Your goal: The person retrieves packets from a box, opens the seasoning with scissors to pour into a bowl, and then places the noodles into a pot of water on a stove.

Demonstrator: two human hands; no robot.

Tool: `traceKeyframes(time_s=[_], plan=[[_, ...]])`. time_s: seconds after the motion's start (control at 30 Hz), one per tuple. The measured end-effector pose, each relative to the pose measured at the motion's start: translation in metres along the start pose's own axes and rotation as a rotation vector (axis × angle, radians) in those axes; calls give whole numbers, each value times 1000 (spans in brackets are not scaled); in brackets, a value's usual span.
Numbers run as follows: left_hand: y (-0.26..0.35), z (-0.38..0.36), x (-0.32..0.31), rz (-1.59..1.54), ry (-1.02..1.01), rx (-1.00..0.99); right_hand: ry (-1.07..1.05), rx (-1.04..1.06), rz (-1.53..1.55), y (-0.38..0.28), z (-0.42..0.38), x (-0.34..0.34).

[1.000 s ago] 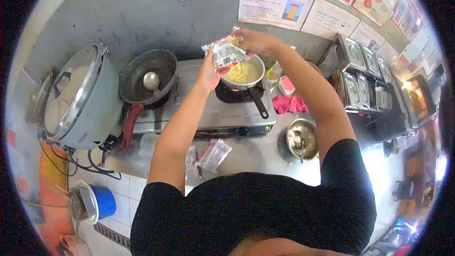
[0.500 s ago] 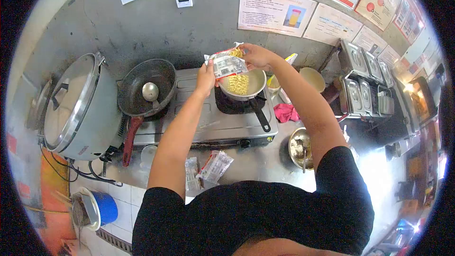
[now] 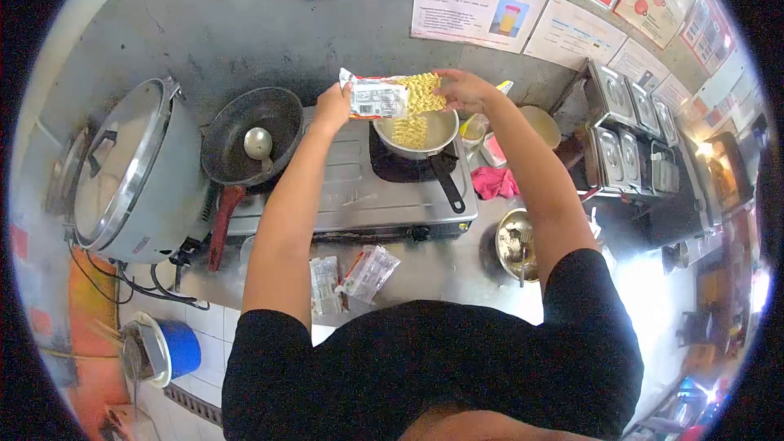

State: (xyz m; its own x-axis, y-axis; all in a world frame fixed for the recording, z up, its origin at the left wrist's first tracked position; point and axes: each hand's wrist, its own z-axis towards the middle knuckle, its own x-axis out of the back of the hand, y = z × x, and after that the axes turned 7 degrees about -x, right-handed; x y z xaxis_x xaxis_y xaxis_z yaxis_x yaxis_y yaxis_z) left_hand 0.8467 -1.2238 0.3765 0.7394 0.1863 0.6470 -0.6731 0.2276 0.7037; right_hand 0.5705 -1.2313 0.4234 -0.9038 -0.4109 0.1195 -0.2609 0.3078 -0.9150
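My left hand [image 3: 333,106] grips the left end of a white and red noodle packet [image 3: 378,100] above the stove. A block of dry yellow noodles [image 3: 424,93] sticks out of the packet's right side. My right hand [image 3: 464,91] is at the block's right edge, its fingers closed round that edge. Below hangs no hand: a saucepan [image 3: 443,131] with a black handle stands on the right burner, and another noodle block [image 3: 410,131] lies inside it.
A dark pan [image 3: 224,137] with a ladle [image 3: 258,144] sits on the left burner, beside a large cooker [image 3: 155,171]. Torn packets [image 3: 369,273] lie in front. At right are a pink cloth [image 3: 494,183], a metal bowl [image 3: 516,247] and lidded steel containers [image 3: 614,91].
The noodle block has come further out of the packet. My left hand has moved left with the packet, and my right hand has shifted right with the block.
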Motion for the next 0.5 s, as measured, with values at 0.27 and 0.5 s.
traceKeyframes(time_s=[0.27,0.5], plan=[[46,3,5,344,-21,-219,168,128,-362,56,35,15],[99,-3,-16,528,-147,-471,603,256,-922,33,4,-9]])
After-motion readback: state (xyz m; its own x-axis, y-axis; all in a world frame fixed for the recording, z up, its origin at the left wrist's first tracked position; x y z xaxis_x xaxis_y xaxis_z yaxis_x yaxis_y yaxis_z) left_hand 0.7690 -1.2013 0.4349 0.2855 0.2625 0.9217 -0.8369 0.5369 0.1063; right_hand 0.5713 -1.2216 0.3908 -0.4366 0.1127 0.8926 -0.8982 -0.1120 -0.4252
